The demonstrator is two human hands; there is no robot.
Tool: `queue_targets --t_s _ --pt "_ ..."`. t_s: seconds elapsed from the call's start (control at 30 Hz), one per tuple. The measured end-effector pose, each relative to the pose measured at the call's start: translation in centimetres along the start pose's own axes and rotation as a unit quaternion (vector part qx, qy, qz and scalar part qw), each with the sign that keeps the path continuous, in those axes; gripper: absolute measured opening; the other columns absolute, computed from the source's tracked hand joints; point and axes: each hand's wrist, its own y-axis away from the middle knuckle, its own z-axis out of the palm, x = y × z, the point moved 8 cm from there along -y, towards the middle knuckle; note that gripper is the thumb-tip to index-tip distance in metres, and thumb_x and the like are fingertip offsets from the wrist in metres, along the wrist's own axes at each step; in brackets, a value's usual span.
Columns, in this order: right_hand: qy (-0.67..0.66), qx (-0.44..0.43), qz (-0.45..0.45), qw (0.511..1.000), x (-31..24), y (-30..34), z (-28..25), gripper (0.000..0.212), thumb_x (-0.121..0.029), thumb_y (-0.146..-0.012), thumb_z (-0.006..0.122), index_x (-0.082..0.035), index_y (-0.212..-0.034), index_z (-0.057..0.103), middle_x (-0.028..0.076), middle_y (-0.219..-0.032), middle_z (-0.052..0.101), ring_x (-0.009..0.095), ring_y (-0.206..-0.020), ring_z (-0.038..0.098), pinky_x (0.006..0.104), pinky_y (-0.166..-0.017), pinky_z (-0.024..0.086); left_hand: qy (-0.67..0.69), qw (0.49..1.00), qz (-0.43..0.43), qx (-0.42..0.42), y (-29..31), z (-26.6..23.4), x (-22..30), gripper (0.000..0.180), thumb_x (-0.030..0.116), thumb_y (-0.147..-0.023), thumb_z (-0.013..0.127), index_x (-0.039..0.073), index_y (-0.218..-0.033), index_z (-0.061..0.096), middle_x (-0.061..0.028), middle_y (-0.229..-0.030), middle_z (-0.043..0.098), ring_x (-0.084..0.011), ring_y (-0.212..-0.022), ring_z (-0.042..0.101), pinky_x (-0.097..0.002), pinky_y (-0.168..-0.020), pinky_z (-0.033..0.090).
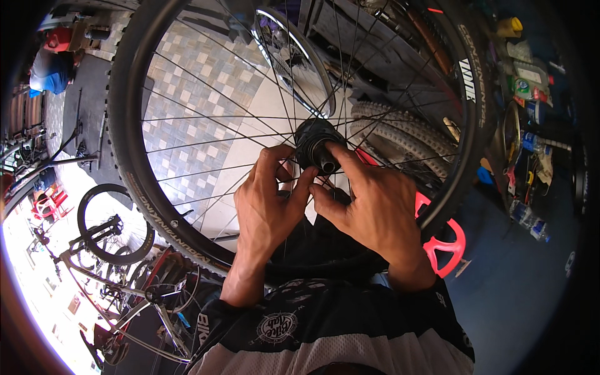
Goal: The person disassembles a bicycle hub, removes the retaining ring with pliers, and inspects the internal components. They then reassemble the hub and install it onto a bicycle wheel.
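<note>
A large bicycle wheel with a black knobby tyre (132, 150) and thin black spokes stands upright in front of me. At its centre is a black hub (307, 134), its hollow metal axle end (328, 167) facing me. My left hand (265, 203) grips the hub's left and lower side, with thumb and bent fingers closed on it. My right hand (378, 203) has its index finger pressed on the hub's right side near the axle end. Its thumb is tucked just below, and the other fingertips are partly hidden.
Behind the spokes are a silver rim (275, 50) and several loose tyres (400, 134). A pinkish-red plastic piece (453, 247) is low on the right. Bottles, including a clear one (528, 219), line the right side. A bicycle (150, 294) stands lower left; a person in blue (50, 75) is far left.
</note>
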Motion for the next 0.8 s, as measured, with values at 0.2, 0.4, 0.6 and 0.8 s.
queue_targets --t_s 0.2,0.4,0.6,0.8 --pt "0.017 0.026 -0.020 0.999 0.3 -0.1 -0.4 0.058 -0.040 -0.082 0.086 -0.010 -0.128 0.070 0.012 -0.076 0.075 0.032 -0.065 0.074 0.0445 -0.059 0.057 0.008 1.000 -0.001 -0.013 -0.1 0.0 -0.1 0.037 0.019 -0.089 0.085 0.007 -0.117 0.065 -0.0081 -0.077 0.069 -0.0264 -0.063 0.069 -0.0377 -0.057 0.053" --pt "-0.007 0.078 -0.080 0.994 0.2 -0.2 -0.5 0.058 -0.044 -0.085 0.082 -0.010 -0.129 0.066 0.010 -0.061 0.069 0.027 -0.055 0.071 0.0404 -0.053 0.055 0.018 1.000 0.021 -0.014 -0.3 -0.2 0.1 0.034 0.018 -0.092 0.082 0.007 -0.118 0.064 -0.0076 -0.074 0.069 -0.0263 -0.059 0.068 -0.0381 -0.056 0.051" --pt "-0.007 0.012 -0.049 0.999 0.2 -0.9 -0.2 0.053 -0.035 -0.083 0.086 -0.013 -0.127 0.068 0.011 -0.079 0.077 0.033 -0.069 0.076 0.0439 -0.061 0.058 0.008 1.000 0.018 -0.013 -0.4 -0.1 0.1 0.034 0.017 -0.092 0.082 0.007 -0.118 0.064 -0.0071 -0.073 0.068 -0.0265 -0.059 0.068 -0.0385 -0.056 0.050" --pt "0.053 -0.024 -0.055 0.997 -0.3 -1.5 -0.5 0.052 -0.041 -0.084 0.084 -0.018 -0.127 0.069 0.008 -0.066 0.072 0.032 -0.060 0.073 0.0427 -0.054 0.054 0.005 1.000 0.023 -0.011 -0.5 -0.2 0.2 0.033 0.017 -0.092 0.081 0.007 -0.118 0.063 -0.0079 -0.072 0.067 -0.0278 -0.060 0.067 -0.0395 -0.057 0.050"
